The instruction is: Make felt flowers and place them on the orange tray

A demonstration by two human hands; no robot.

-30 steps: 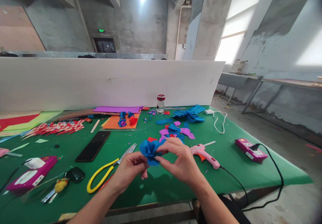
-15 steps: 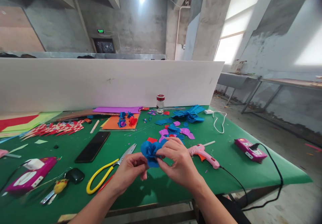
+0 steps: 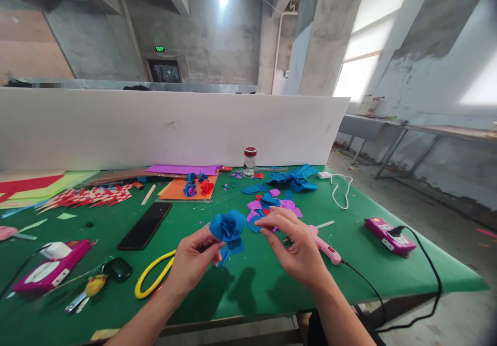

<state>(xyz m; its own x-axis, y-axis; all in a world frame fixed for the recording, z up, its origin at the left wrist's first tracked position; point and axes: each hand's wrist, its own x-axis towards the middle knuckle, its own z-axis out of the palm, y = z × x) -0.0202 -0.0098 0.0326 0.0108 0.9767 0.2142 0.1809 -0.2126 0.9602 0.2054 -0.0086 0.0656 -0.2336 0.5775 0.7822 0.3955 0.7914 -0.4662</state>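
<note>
right hand (image 3: 298, 247) now off blue flower (image 3: 228, 227) (left hand (image 3: 192, 260) holds); no legible writing.

left hand (image 3: 190, 263): fingers pinched, raised | right hand (image 3: 298, 247): fingers loosely spread, apart

Both forearms are seen bare, without sleeves; no rings, watch or gloves are worn on the hands.

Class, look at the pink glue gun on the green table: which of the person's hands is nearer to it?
Right. The right hand hovers directly over the glue gun, partly covering it. The left hand is farther off to the left, holding the blue paper flower.
</note>
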